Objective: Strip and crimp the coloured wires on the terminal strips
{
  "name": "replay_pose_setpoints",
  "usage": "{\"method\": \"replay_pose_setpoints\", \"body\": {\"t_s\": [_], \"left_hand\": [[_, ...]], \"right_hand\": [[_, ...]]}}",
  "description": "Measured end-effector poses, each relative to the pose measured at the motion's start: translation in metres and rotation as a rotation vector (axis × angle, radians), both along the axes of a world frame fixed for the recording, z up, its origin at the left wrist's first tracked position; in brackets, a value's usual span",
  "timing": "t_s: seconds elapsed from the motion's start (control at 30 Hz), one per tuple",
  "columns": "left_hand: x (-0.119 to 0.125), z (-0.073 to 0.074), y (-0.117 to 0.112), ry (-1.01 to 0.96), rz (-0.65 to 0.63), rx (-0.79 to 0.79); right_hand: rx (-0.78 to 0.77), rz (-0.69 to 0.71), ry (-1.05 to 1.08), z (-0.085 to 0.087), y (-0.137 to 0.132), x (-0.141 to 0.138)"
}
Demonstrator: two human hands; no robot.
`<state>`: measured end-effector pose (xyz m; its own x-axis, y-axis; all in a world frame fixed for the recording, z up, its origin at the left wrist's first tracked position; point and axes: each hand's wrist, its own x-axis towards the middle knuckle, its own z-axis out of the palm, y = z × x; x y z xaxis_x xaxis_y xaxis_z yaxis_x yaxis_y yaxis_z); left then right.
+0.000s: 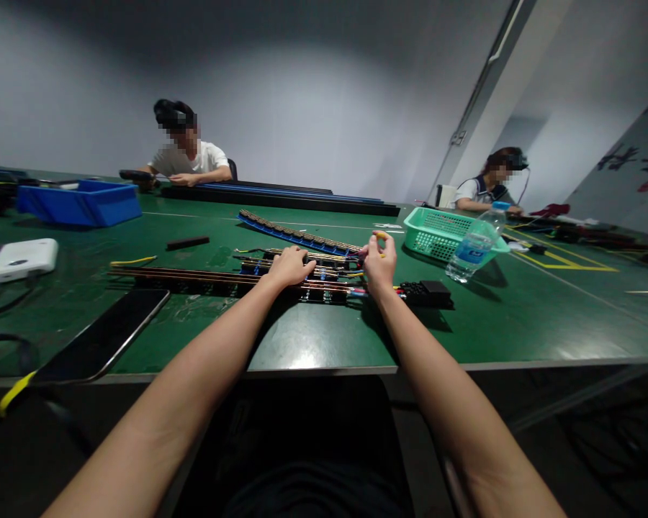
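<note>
My left hand (290,266) lies over a group of long dark strips with copper-coloured rails (216,277), its fingers bent over them and its thumb pointing right. At their right end, my right hand (379,266) is closed in a pinch around a small yellow object (380,235), whose kind I cannot make out. Coloured wires (359,292) come out below it, beside a black end block (428,293). Behind both hands, a blue-sided strip with metal rails (297,233) lies at an angle. The fingertips of my left hand are partly hidden.
A green basket (437,232) and water bottle (472,244) stand right. To the left are a phone (105,334), white box (22,259), blue bin (86,203), dark bar (188,243) and yellow wire (133,262). Two people sit across the green table (545,316).
</note>
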<state>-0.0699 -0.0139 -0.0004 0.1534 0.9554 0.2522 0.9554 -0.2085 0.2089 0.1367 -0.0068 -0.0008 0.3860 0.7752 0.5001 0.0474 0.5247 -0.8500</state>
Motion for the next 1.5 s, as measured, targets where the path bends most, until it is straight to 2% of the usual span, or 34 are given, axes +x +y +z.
{"method": "replay_pose_setpoints", "body": {"t_s": [0.07, 0.13, 0.27, 0.37, 0.43, 0.57, 0.63, 0.73, 0.87, 1.0, 1.1, 1.33, 1.5], "left_hand": [[0.0, 0.001, 0.0, 0.016, -0.011, -0.014], [-0.001, 0.002, 0.0, 0.024, -0.014, -0.02], [-0.001, 0.0, 0.002, 0.028, -0.012, -0.018], [-0.001, -0.003, 0.004, 0.019, -0.014, -0.01], [-0.002, -0.003, 0.005, 0.012, -0.024, -0.005], [-0.002, -0.003, 0.005, 0.01, -0.026, -0.012], [-0.002, -0.002, 0.004, 0.013, -0.022, -0.018], [-0.002, -0.001, 0.003, 0.015, -0.02, -0.02], [-0.001, -0.001, 0.002, 0.015, -0.02, -0.021], [-0.001, 0.0, 0.002, 0.014, -0.026, -0.025], [-0.001, 0.0, 0.002, 0.016, -0.03, -0.02], [-0.001, -0.001, 0.003, 0.014, -0.034, -0.018], [-0.001, -0.003, 0.005, 0.007, -0.028, -0.017]], "right_hand": [[-0.069, -0.045, 0.211, 0.003, 0.002, 0.001], [-0.062, -0.033, 0.256, 0.007, -0.002, 0.001], [0.131, -0.067, -0.034, 0.009, -0.024, -0.002], [0.11, -0.125, -0.223, 0.007, -0.036, -0.003], [0.046, -0.081, -0.237, 0.006, -0.038, -0.002], [0.008, -0.005, -0.094, 0.009, -0.045, 0.005], [0.047, -0.028, -0.036, 0.009, -0.062, 0.007], [0.108, -0.033, -0.029, 0.006, -0.103, 0.007], [0.092, -0.028, 0.051, -0.007, -0.165, 0.005], [0.061, -0.017, 0.064, -0.021, -0.199, 0.008], [0.063, 0.002, -0.017, -0.029, -0.202, 0.009], [0.096, 0.092, -0.055, -0.043, -0.18, 0.009], [0.078, 0.106, -0.271, -0.051, -0.173, 0.002]]}}
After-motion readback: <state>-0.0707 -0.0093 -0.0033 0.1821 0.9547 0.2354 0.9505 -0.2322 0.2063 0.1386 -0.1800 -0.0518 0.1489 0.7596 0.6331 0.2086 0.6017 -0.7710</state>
